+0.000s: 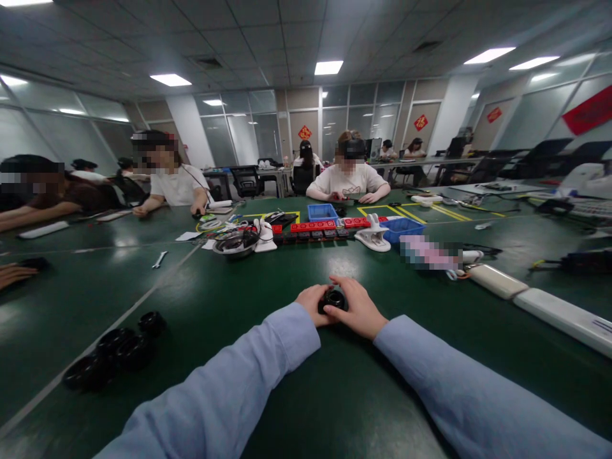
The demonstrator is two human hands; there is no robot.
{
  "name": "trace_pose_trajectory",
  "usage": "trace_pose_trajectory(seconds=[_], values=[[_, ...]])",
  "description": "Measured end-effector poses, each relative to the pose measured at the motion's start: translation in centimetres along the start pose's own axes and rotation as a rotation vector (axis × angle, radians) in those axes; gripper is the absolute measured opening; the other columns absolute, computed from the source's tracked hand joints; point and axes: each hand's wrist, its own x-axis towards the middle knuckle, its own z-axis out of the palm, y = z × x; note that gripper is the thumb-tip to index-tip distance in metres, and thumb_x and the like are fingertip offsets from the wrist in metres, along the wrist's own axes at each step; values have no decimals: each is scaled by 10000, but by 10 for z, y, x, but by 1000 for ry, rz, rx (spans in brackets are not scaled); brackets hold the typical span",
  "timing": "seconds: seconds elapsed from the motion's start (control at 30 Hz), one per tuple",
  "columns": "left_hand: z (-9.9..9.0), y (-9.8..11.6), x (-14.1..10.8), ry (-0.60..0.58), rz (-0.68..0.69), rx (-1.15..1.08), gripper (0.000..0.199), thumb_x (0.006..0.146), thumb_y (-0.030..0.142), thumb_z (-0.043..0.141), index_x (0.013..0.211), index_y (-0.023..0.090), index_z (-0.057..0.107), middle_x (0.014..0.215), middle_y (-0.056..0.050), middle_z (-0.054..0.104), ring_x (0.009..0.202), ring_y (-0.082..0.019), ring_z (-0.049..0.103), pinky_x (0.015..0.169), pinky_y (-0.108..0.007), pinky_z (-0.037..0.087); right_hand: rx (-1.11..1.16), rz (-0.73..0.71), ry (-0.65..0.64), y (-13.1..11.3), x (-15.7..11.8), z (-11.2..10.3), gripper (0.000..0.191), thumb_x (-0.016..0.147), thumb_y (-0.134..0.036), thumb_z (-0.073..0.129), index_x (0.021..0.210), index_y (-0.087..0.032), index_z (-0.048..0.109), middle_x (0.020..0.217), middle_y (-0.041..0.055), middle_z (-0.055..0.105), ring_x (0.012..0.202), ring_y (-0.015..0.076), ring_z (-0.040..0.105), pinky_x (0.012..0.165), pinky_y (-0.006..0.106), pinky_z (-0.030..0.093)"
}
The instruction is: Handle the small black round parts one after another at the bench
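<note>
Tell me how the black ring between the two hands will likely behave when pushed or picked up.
The black ring is probably stiff: no sag shows between the left hand and right hand. Its glossy highlights suggest a somewhat slippery surface. Its round outline could let it roll if set on edge.

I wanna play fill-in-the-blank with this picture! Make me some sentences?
The tabletop is mostly the color ____.
The left hand and right hand hold a round object colored ____.
The wrench lies on the person's ____ side.

Missing words: green; black; left.
</note>
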Motion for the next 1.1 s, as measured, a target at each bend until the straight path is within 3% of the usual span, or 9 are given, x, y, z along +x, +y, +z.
trace_pose_trajectory(seconds=[0.2,0.43,0.53,0.73,0.83,0.97,1.1], values=[[-3,6,-1,-11,-44,47,601,535,458,651,1041,162,515,923,-67,580,846,-227,546,780,-343,431,-16,32,8,-2,0,0,547,674,-402,599,1120,-140,424,1071,114,514,989,237,466,853,390,376],[-2,19,-5,91,-261,176,542,481,475,664,919,185,529,879,-37,557,836,-222,527,784,-347,409,-85,92,57,-1,0,4,390,650,-435,608,899,-166,474,886,72,534,829,214,495,719,344,402],[-1,22,-4,47,-285,235,444,503,445,653,845,187,540,845,-40,562,832,-233,523,777,-355,402,-94,97,61,-1,1,6,333,656,-429,600,828,-178,465,817,50,529,773,200,490,675,326,395],[-3,20,-1,-25,-282,217,345,551,404,631,802,183,550,813,-45,578,814,-233,524,745,-343,404,-49,87,47,-4,3,4,247,679,-358,582,810,-180,470,802,47,522,761,197,476,670,326,391],[-5,14,1,-54,-239,184,380,542,419,650,826,183,559,838,-41,578,826,-226,520,761,-337,396,7,30,23,-5,5,0,171,684,-258,550,828,-179,504,832,50,529,796,199,472,719,340,385],[-6,2,5,-105,-137,135,423,520,440,676,844,189,572,850,-30,575,825,-211,516,773,-329,388,110,-76,-35,-3,7,-5,236,642,-156,508,874,-183,539,879,44,558,830,197,471,760,349,367],[-8,-4,8,-145,-57,104,390,498,472,693,743,192,575,850,-17,575,831,-204,511,785,-327,376,219,-181,-107,-3,8,-7,207,613,-110,449,770,-201,550,826,7,598,837,192,477,788,359,350]])
